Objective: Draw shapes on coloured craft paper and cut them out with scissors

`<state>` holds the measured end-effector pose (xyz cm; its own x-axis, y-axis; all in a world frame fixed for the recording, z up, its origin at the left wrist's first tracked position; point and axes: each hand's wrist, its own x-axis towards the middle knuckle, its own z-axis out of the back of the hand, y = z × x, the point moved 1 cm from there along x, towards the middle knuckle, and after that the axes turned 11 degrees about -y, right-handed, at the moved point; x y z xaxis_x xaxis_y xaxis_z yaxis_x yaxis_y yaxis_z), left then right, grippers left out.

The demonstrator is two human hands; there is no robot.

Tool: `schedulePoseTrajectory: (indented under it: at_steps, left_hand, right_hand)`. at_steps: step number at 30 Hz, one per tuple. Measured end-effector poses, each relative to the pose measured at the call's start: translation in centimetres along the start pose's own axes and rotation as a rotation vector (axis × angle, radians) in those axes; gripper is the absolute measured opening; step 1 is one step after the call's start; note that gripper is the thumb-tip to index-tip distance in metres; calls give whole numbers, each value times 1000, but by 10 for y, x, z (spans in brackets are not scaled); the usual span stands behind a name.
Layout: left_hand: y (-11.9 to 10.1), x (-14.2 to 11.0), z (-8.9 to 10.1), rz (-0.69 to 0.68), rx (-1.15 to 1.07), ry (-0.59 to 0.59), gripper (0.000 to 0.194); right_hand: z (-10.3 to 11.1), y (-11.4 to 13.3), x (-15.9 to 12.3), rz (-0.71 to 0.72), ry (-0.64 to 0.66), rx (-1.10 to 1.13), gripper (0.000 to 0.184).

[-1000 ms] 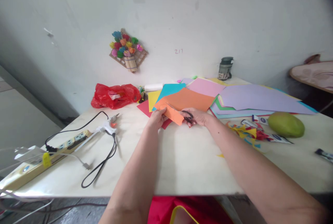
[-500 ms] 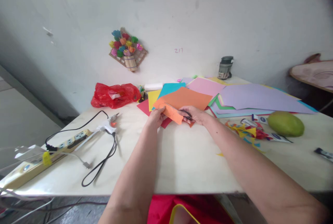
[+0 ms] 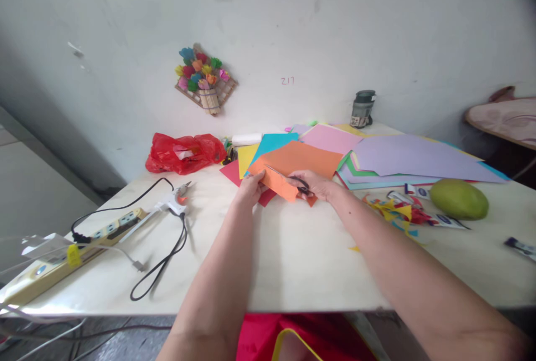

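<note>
Closed right grip (image 3: 305, 183), holding black-handled scissors (image 3: 302, 186)

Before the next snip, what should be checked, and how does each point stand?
1. Scissors held in the right hand: ok.
2. Orange paper gripped by the left hand: ok.
3. Scissor tips well away from the left fingers: not ok, I'd say; they point that way and look close.
4. Blades lined up with the intended cut: cannot tell.
5. Glue gun lying apart from the paper: ok.
6. Glue gun cool: cannot tell.
</note>
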<state>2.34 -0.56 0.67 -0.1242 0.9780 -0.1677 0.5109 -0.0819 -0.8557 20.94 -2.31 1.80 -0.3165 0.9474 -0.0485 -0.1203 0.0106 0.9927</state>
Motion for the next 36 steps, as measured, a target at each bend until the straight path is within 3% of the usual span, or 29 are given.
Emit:
schedulePoseTrajectory:
  at_steps: [8,24,28,36]
  left_hand:
    - [9,2,-2,55,38,104,13]
    - [4,4,3,24,57,63,15]
    - [4,4,3,13,48,42,13]
    - [5,-6,-5,70,112,115,13]
  right_hand:
    - [3,-6,2,79,24,-30,31]
    - [-2,0,5,100,-21,2,29]
    - [-1,0,4,63,1,-7,30]
    - [-2,2,1,-23,6,-39,33]
